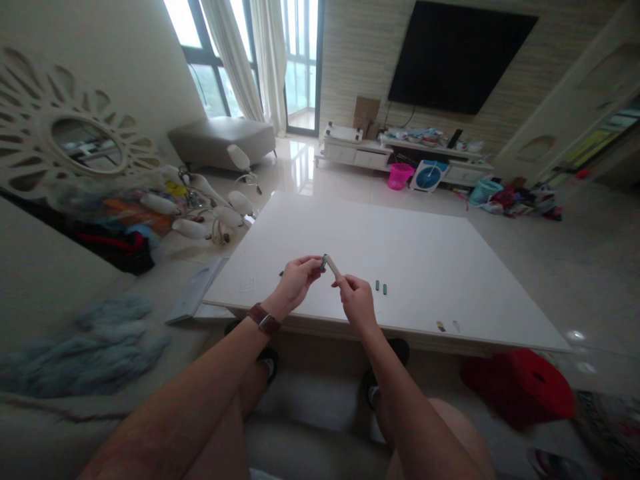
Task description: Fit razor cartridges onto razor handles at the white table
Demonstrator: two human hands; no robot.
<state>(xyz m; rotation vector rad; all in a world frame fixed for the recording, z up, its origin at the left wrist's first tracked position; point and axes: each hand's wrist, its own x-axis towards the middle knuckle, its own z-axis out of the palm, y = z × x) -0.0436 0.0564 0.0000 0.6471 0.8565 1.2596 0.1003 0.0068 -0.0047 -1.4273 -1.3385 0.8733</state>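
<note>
Over the near part of the white table (360, 233), my left hand (295, 283) pinches a small dark piece (324, 262) between its fingertips. My right hand (357, 301) grips the lower end of a slim whitish stick (332, 267); its upper end meets the dark piece. The exact kind of either item is too small to tell. To the right of my right hand lie two small dark-green batteries (377, 285), side by side. Farther right are a small gold-and-dark piece (441, 326) and a small clear piece (456, 326). Left of my left hand rests a clear plastic piece (246, 285).
A chandelier with white shades (225, 217) stands left of the table. At the near right is a red stool (537, 383). Beyond the table, a pink basket (400, 177) and a blue-and-white fan (429, 176) stand by the TV cabinet (355, 155). A grey bench (225, 141) sits near the window.
</note>
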